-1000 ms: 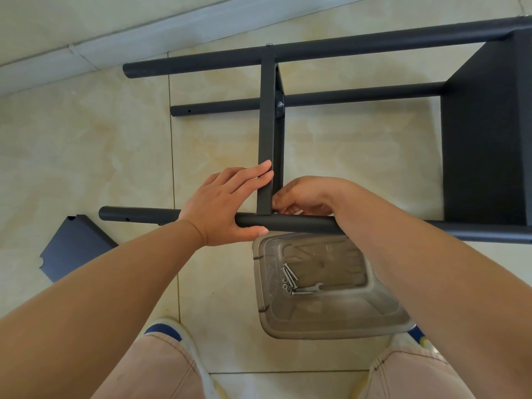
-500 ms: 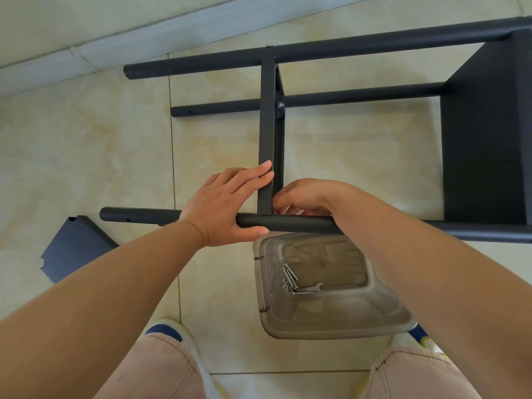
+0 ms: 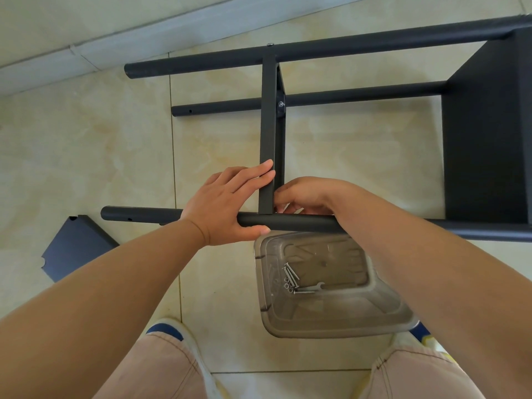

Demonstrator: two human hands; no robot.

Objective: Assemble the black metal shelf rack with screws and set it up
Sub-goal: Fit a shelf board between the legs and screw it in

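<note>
The black rack lies on its side on the tiled floor. Its near pole (image 3: 302, 223) runs left to right, and a narrow shelf panel (image 3: 267, 133) crosses from it to the far pole (image 3: 345, 48). My left hand (image 3: 224, 203) rests on the near pole with the thumb under it, and its straight fingers press the panel's left face. My right hand (image 3: 308, 194) is curled at the corner where the panel meets the near pole. Its fingertips pinch at the joint and hide the screw there. A fitted screw (image 3: 280, 104) shows on the middle pole (image 3: 359, 93).
A clear plastic tray (image 3: 331, 326) lies below the near pole with several screws (image 3: 289, 279) and a small wrench (image 3: 312, 288) in it. A mounted black shelf (image 3: 486, 139) fills the right side. A loose dark panel (image 3: 74, 249) lies at left. My knees and shoes are at the bottom.
My right fingertips shift slightly at the joint. The left hand and the rack stay where they were.
</note>
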